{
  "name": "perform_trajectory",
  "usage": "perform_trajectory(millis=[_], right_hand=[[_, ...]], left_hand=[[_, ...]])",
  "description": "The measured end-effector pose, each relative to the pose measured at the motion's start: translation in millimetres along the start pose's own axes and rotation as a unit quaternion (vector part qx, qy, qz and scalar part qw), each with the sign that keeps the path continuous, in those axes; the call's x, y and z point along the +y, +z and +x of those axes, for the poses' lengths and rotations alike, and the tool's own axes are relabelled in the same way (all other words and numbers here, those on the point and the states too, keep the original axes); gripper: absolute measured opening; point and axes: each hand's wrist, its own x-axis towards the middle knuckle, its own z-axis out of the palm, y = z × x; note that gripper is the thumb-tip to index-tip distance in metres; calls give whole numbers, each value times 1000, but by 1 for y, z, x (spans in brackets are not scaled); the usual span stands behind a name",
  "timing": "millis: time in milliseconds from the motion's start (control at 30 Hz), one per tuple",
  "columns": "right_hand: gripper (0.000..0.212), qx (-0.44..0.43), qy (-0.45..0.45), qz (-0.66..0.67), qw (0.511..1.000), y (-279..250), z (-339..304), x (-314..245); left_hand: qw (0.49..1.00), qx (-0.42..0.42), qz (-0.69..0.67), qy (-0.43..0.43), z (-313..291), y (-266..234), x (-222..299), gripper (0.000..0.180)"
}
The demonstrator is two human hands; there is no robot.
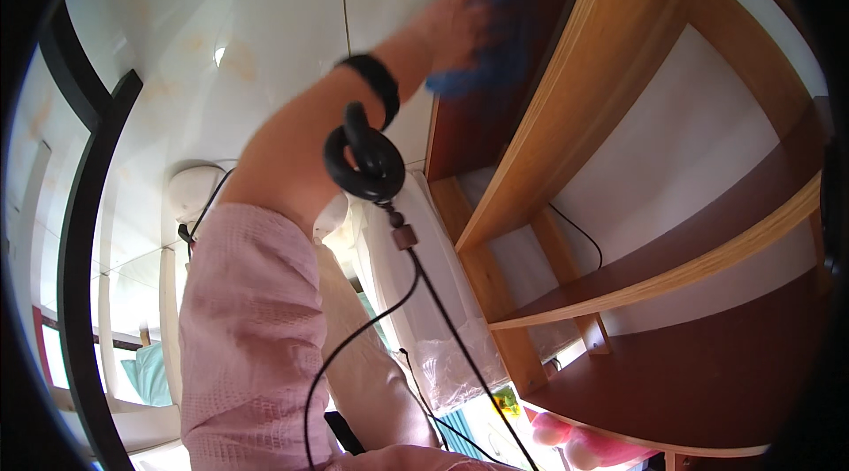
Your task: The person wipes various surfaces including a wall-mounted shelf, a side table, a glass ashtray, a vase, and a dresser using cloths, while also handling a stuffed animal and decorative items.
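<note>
My left hand (460, 27) reaches up and across, closed on a blue cloth (495, 64). Hand and cloth are smeared by motion, and single fingers are hard to make out. The cloth lies over a dark reddish-brown shelf board (469, 130) of a wooden shelf unit. A black band (376, 82) circles my left wrist, and a pink sleeve (252, 329) covers the upper part of that arm. My right hand is out of the picture.
A thick wooden shelf edge (575, 82) runs close beside the cloth. Lower shelf boards (654, 374) curve at the right. A black ring pendant (364, 161) dangles on cords below my forearm. Pale glossy tiles (265, 20) and a black metal frame (84, 197) lie left.
</note>
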Motion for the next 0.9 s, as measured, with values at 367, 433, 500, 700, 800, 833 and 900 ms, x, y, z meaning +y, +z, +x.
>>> perform_trajectory(millis=[367,433,500,700,800,833,900], right_hand=[[38,26,-8,13,1000,-13,-3,-1],[38,25,-21,21,999,-10,2,-3],[38,28,-32,31,999,-10,8,-4],[38,52,-37,65,996,-7,29,-15],[37,66,-33,97,993,7,35,-19],[37,65,-35,89,993,0,39,-24],[37,79,-35,120,989,13,43,-27]], left_hand=[[990,-34,-90,-102,-55,21,93,45],[988,-92,-118,-28,-87,39,130,39],[945,-158,-258,-124,-101,13,148,35],[753,346,-431,-357,-83,-89,134,27],[786,475,-295,-264,-44,-141,90,37],[805,469,-257,-257,-29,-148,83,40],[883,365,-182,-233,-19,-145,73,42]])
